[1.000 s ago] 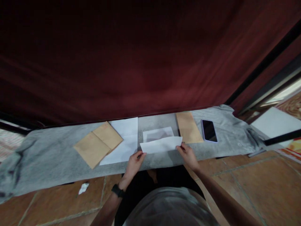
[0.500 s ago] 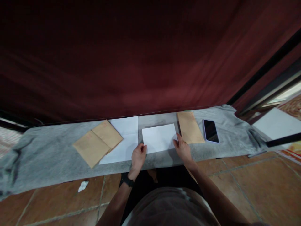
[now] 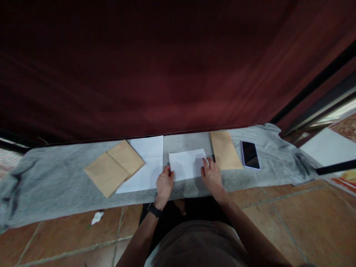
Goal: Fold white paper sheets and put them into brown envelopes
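A white sheet of paper lies before me on a grey cloth, between my hands. At its lower left corner my left hand is closed, thumb and curled fingers on the edge. My right hand covers the sheet's right edge with bent fingers, and a bit of white paper shows between them. Left of the sheet, a larger white paper with a crease lies partly under brown envelopes. Another brown envelope rests just beyond my right hand.
A phone in a pale purple case lies right of the single envelope. The grey cloth covers a long narrow surface against a dark red upright panel. A crumpled white scrap is on the tiled floor.
My right hand has shifted slightly left and turned, its fingers now over the paper's right edge, which looks bent. The left hand stays at the left corner.
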The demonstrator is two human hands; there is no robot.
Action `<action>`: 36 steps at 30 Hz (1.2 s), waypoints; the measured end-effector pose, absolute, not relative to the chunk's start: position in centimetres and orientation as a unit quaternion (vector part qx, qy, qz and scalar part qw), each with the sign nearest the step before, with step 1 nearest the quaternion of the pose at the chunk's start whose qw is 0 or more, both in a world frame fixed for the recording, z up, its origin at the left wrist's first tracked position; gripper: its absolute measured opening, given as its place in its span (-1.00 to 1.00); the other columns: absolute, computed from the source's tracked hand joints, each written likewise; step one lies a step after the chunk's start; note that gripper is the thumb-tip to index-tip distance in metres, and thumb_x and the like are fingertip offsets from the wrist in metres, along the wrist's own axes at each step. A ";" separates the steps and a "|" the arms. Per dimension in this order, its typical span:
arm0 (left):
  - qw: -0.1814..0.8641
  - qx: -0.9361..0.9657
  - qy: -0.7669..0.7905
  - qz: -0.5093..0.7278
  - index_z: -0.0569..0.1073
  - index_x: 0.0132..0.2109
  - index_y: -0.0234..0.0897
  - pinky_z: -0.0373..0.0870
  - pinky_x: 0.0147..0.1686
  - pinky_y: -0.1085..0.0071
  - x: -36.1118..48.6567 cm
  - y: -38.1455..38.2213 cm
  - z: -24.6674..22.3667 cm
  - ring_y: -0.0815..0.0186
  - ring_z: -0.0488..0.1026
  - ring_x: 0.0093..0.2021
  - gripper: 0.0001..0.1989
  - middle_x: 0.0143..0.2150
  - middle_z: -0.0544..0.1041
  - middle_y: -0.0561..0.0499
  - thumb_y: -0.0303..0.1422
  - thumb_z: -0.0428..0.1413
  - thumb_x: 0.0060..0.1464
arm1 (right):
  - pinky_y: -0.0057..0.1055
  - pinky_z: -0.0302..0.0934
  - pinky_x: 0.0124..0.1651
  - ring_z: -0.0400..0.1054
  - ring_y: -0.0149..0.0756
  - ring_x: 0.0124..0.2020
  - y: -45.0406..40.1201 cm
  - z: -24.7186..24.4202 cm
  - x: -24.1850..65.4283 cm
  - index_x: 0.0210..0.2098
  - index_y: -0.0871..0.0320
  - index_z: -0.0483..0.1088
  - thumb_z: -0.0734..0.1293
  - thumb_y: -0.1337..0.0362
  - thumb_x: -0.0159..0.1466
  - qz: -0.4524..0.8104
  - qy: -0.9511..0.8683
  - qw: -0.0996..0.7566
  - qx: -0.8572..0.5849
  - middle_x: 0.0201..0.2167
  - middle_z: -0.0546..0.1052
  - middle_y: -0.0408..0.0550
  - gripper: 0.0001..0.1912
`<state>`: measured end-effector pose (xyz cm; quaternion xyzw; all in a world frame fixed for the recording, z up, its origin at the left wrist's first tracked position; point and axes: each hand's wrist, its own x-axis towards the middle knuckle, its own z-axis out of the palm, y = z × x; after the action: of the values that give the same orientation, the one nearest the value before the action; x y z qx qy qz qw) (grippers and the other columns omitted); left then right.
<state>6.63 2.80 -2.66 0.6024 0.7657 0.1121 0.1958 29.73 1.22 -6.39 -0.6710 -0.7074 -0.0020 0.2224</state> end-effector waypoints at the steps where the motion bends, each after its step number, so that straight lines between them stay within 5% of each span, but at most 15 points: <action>1: 0.197 0.602 0.766 0.112 0.45 0.08 -0.21 0.32 -0.31 0.39 6.6 2.8 -2.7 0.19 0.60 -0.22 -0.75 -0.21 0.66 -0.06 -0.32 0.04 0.31 | 0.06 0.23 0.18 0.29 0.12 0.19 1.2 -6.2 29.3 0.39 0.21 0.14 0.12 0.32 0.43 0.007 -0.720 0.219 -0.659 0.29 0.32 0.28 -0.45; 6: 0.204 0.603 0.762 0.120 0.36 0.20 -0.25 0.36 -0.28 0.38 6.7 2.7 -2.6 0.18 0.61 -0.21 -0.65 -0.23 0.64 -0.05 -0.31 0.02 0.32 | 0.00 0.02 0.39 0.06 0.00 0.41 1.6 -5.9 26.1 0.39 0.16 0.17 0.13 0.22 0.47 0.028 -0.784 0.197 -0.587 0.43 0.18 0.09 -0.48; 13: 0.119 0.664 0.728 0.121 0.39 0.21 -0.30 0.44 -0.04 0.21 7.8 1.9 -2.1 0.08 0.56 -0.03 -0.64 -0.01 0.58 -0.22 -0.40 -0.09 0.35 | 0.13 -0.02 0.39 0.09 0.03 0.42 2.1 -7.4 24.6 0.38 0.11 0.19 0.17 0.17 0.48 0.011 -0.785 0.191 -0.589 0.42 0.20 0.10 -0.49; 20: 0.113 0.784 0.585 0.177 0.19 0.40 -0.35 0.12 0.39 0.03 13.2 2.7 -4.3 0.02 0.06 0.47 -0.45 0.45 0.19 -0.25 -0.19 -0.08 0.39 | 0.11 -0.12 0.45 0.00 0.06 0.45 1.7 -7.5 25.1 0.44 0.22 0.08 0.21 0.31 0.40 0.012 -0.810 0.134 -0.571 0.45 0.11 0.17 -0.36; 29: 0.011 0.772 0.619 0.147 0.10 0.45 -0.48 0.08 0.41 -0.02 11.4 2.3 -6.7 0.04 0.01 0.49 -0.35 0.46 0.15 -0.32 -0.13 -0.15 0.40 | 0.05 0.00 0.38 0.08 0.02 0.42 3.6 -8.8 28.9 0.41 0.19 0.15 0.09 0.22 0.50 -0.024 -0.741 0.192 -0.643 0.43 0.17 0.17 -0.47; 36: -0.014 0.761 0.633 0.144 0.12 0.43 -0.52 0.07 0.41 0.01 10.7 1.8 -7.0 0.03 0.00 0.49 -0.35 0.46 0.13 -0.34 -0.18 -0.10 0.37 | 0.06 -0.04 0.40 0.07 0.12 0.42 4.5 -7.7 26.2 0.38 0.42 0.16 0.07 0.21 0.50 -0.005 -0.715 0.206 -0.668 0.42 0.14 0.34 -0.43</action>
<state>10.71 1.84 -7.04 0.7609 0.6326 0.1437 -0.0141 26.18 4.54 -7.65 -0.6677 -0.7154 -0.0049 0.2058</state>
